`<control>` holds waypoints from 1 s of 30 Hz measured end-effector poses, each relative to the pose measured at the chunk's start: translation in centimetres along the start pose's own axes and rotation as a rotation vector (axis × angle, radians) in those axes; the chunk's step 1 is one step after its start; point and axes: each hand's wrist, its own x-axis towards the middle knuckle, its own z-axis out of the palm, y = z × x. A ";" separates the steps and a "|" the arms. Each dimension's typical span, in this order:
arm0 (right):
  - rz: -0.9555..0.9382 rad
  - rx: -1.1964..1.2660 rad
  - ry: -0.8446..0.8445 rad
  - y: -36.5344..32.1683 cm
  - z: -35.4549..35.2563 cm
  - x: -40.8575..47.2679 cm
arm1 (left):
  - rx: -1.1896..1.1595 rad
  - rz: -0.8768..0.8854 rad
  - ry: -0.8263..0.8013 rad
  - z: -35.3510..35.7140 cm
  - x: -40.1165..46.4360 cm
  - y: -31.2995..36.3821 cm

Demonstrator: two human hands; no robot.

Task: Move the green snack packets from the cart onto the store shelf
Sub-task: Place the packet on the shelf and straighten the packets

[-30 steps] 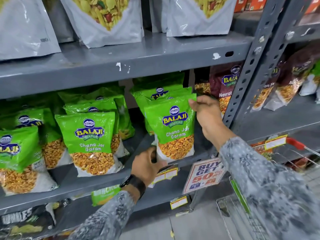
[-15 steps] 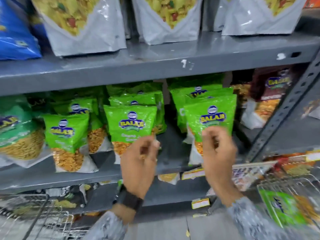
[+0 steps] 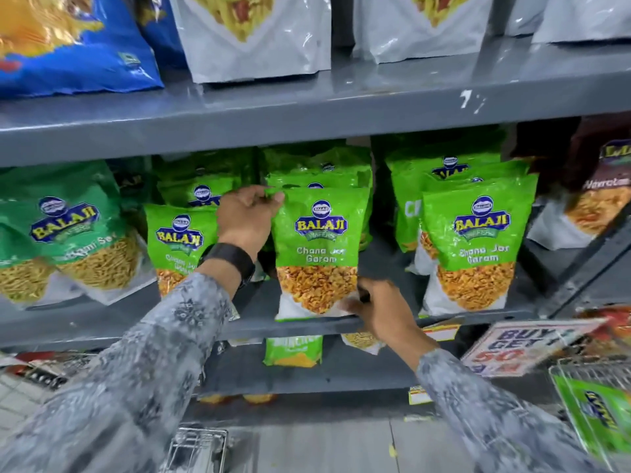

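Observation:
A green Balaji "Chana Jor Garam" packet (image 3: 319, 254) stands upright at the front of the grey middle shelf (image 3: 386, 321). My left hand (image 3: 247, 216) pinches its top left corner. My right hand (image 3: 382, 310) grips its bottom right corner at the shelf's front edge. More green packets stand behind it, a row to the left (image 3: 181, 247) and a row to the right (image 3: 474, 247). In the wire cart (image 3: 594, 373) at the lower right lies another green packet (image 3: 597, 411).
White and blue bags fill the shelf above (image 3: 307, 107). Darker green packets (image 3: 65, 233) stand at the left, maroon packets (image 3: 601, 196) at the right. A "Buy Get 50" sign (image 3: 519, 349) hangs below the shelf edge. A second wire basket (image 3: 198, 448) shows at the bottom.
The view has swung left. Both hands left the right-hand packet, rose in front of the shelf, and now hold the middle green packet by its top left and bottom right corners.

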 end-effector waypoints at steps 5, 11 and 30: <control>0.043 -0.009 0.036 1.5 0.1 0.0 | 0.020 -0.009 -0.015 0.3 0.6 -1.3; 0.028 0.174 0.092 0.4 -0.1 -1.2 | 0.042 -0.038 -0.110 -2.3 -3.9 -4.9; 0.079 0.598 0.692 -8.5 -4.6 7.1 | 0.600 0.202 -0.282 -4.5 -9.3 -13.0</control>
